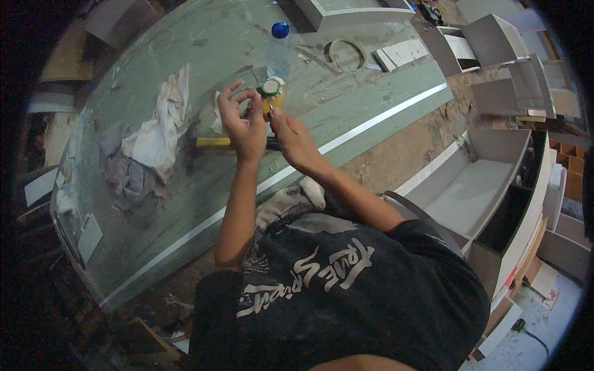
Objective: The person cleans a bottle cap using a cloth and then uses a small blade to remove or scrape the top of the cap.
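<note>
My left hand (245, 127) is raised over the green table, thumb and forefinger brought together, the other fingers spread. A thin dark rod (255, 75) with a bent end shows by its fingertips; whether it is held is unclear. Close beside it, my right hand (292, 137) pinches a small shiny piece, too small to name. Just beyond the fingers is a yellow container (280, 104) with a green-and-white round top (271, 88). A tool with a yellow handle (212, 142) lies under my wrists, partly hidden.
Crumpled rags (162, 133) lie on the green table (204, 185) at left. Farther off are a clear bottle with a blue cap (280, 29), a tape-like ring (348, 55) and white strips (401, 54). A white open box (464, 179) stands at right, past the table edge.
</note>
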Demonstrator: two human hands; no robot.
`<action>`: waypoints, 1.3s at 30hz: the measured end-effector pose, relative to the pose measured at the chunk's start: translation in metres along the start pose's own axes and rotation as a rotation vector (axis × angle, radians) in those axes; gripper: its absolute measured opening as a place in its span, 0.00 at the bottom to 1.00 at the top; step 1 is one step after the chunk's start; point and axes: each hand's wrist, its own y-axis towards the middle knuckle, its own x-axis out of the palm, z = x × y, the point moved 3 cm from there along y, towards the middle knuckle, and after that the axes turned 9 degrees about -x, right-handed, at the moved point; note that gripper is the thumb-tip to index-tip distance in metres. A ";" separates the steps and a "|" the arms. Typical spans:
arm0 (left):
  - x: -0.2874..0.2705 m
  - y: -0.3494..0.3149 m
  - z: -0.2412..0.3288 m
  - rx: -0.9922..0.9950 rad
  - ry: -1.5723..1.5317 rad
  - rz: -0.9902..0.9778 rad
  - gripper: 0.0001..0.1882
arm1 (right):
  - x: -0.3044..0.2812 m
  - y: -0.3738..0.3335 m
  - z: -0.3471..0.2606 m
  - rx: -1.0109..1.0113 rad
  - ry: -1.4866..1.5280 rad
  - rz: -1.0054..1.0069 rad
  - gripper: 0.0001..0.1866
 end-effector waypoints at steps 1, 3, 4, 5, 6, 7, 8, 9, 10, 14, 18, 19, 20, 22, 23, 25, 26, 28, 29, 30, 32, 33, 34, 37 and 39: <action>0.001 -0.001 0.001 0.016 0.055 0.017 0.19 | 0.003 -0.002 -0.003 -0.005 0.024 0.028 0.30; -0.006 0.003 0.011 0.262 0.308 0.057 0.14 | 0.012 -0.001 -0.006 -0.002 0.136 0.063 0.29; -0.007 0.005 0.016 0.385 0.434 0.075 0.12 | 0.017 0.000 0.001 0.009 0.221 0.076 0.28; -0.008 0.007 0.018 0.400 0.456 0.087 0.12 | 0.018 -0.001 -0.001 0.049 0.243 0.059 0.28; -0.007 0.010 0.021 0.416 0.478 0.098 0.13 | 0.018 -0.001 -0.003 0.088 0.264 0.042 0.27; -0.007 0.012 0.022 0.433 0.500 0.108 0.14 | 0.012 -0.002 -0.004 0.154 0.221 -0.002 0.27; -0.008 0.015 0.022 0.465 0.496 0.100 0.13 | 0.006 -0.003 -0.009 0.216 0.177 -0.047 0.27; -0.009 0.019 0.022 0.498 0.492 0.093 0.11 | 0.003 -0.005 -0.009 0.274 0.221 -0.086 0.27; -0.011 0.021 0.021 0.531 0.488 0.086 0.10 | -0.001 -0.007 -0.009 0.331 0.265 -0.126 0.27; -0.014 0.032 0.040 0.380 0.426 0.068 0.08 | -0.006 -0.026 0.004 0.709 0.178 -0.299 0.26; -0.022 0.042 0.090 0.456 0.437 0.101 0.06 | -0.007 -0.060 0.071 0.502 -0.079 -0.231 0.33; -0.023 0.048 0.090 0.420 0.451 0.085 0.06 | -0.014 -0.063 0.074 0.529 -0.061 -0.202 0.33; -0.022 0.054 0.083 0.383 0.465 0.045 0.06 | -0.022 -0.070 0.079 0.566 -0.032 -0.155 0.33; -0.053 0.069 0.056 0.309 0.737 -0.001 0.10 | -0.029 -0.070 0.050 0.591 -0.001 -0.206 0.33; -0.057 0.072 0.046 0.265 0.880 -0.018 0.12 | -0.036 -0.071 0.052 0.570 -0.011 -0.206 0.32; -0.066 0.078 0.010 0.292 1.035 -0.061 0.16 | -0.046 -0.074 0.061 0.519 0.033 -0.163 0.30; -0.059 0.076 0.005 0.260 0.941 -0.123 0.17 | -0.055 -0.075 0.060 0.548 0.039 -0.146 0.28; -0.044 0.066 0.001 0.190 0.763 -0.240 0.17 | -0.069 -0.078 0.048 0.607 0.058 -0.122 0.24; -0.031 0.065 0.003 0.031 0.497 -0.388 0.19 | -0.074 -0.077 0.039 0.555 0.048 -0.093 0.23; -0.019 0.062 0.008 -0.132 0.228 -0.522 0.22 | -0.077 -0.077 0.035 0.579 0.052 -0.079 0.23; -0.005 0.057 0.014 -0.200 0.128 -0.631 0.27 | -0.085 -0.074 0.029 0.615 0.055 -0.046 0.24; -0.001 0.055 0.019 -0.105 0.301 -0.613 0.27 | -0.087 -0.074 0.034 0.556 0.073 -0.047 0.23; 0.001 0.054 0.022 -0.009 0.473 -0.590 0.28 | -0.090 -0.072 0.035 0.553 0.095 -0.024 0.23; 0.002 0.052 0.027 0.007 0.383 -0.620 0.27 | -0.088 -0.069 0.025 0.531 0.160 0.026 0.23; 0.001 0.052 0.032 0.017 0.355 -0.752 0.30 | -0.088 -0.067 0.027 0.489 0.186 0.019 0.23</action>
